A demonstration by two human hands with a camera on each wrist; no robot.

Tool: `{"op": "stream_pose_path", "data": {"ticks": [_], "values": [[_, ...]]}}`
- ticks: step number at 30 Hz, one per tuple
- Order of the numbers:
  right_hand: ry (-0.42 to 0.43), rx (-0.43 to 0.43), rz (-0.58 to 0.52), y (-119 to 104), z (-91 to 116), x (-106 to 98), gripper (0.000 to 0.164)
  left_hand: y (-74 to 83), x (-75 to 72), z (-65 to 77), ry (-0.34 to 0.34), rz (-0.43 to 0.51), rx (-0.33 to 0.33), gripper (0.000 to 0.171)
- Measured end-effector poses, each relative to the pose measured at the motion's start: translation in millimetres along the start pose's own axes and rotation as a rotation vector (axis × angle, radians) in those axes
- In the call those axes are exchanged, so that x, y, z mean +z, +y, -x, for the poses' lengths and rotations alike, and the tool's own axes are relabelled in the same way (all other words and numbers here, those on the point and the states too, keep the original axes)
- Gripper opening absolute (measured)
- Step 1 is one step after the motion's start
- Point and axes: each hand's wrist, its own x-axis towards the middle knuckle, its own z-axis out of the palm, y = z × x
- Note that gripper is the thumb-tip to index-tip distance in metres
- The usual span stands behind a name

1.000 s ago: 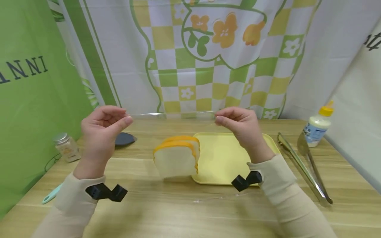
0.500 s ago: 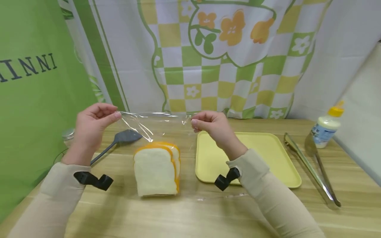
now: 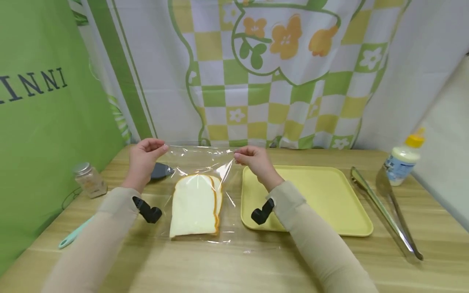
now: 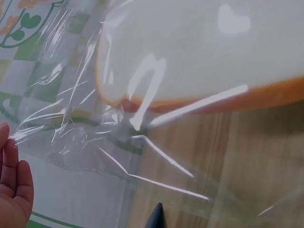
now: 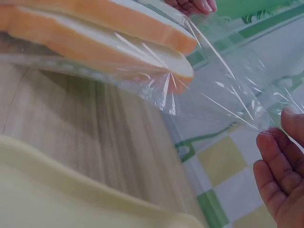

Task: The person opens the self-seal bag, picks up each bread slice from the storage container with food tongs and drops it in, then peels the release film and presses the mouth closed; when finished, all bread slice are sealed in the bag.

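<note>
A clear plastic bag (image 3: 199, 160) is stretched between my hands above the wooden table. Behind its film are two bread slices (image 3: 192, 205), white with orange crusts, standing one behind the other and leaning a little. My left hand (image 3: 143, 165) pinches the bag's upper left corner between thumb and fingers. At the opposite corner, my right hand (image 3: 258, 165) pinches the film the same way. Creases and glare run over the film beside the bread slice (image 4: 199, 57) in the left wrist view. The right wrist view shows both crusts (image 5: 95, 42) under the film.
Right of the bag lies a yellow tray (image 3: 315, 195). Metal tongs (image 3: 384, 215) and a squeeze bottle (image 3: 402, 160) are further right. On the left are a glass jar (image 3: 90, 181), a dark spatula head (image 3: 161, 171) and a mint-coloured handle (image 3: 75, 234).
The hands have come closer together and lower, keeping their pinch on the bag. The bread slices have shifted left and straightened. The film now spreads flatter in front of them.
</note>
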Motion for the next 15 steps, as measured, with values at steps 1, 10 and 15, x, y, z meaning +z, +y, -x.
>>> {"op": "stream_pose_path", "data": {"ticks": [1, 10, 15], "values": [[0.005, 0.011, 0.008, 3, -2, -1, 0.024, -3.5, 2.6, -2.0, 0.0, -0.007, -0.012, 0.013], [0.047, 0.139, 0.082, 40, -12, 1, 0.023, -34.4, 10.3, -6.0, -0.071, -0.154, -0.12, 0.025], [0.093, 0.173, 0.113, 53, -14, 7, 0.018, -49.0, 9.5, -4.0, -0.065, -0.17, -0.166, 0.02]]}}
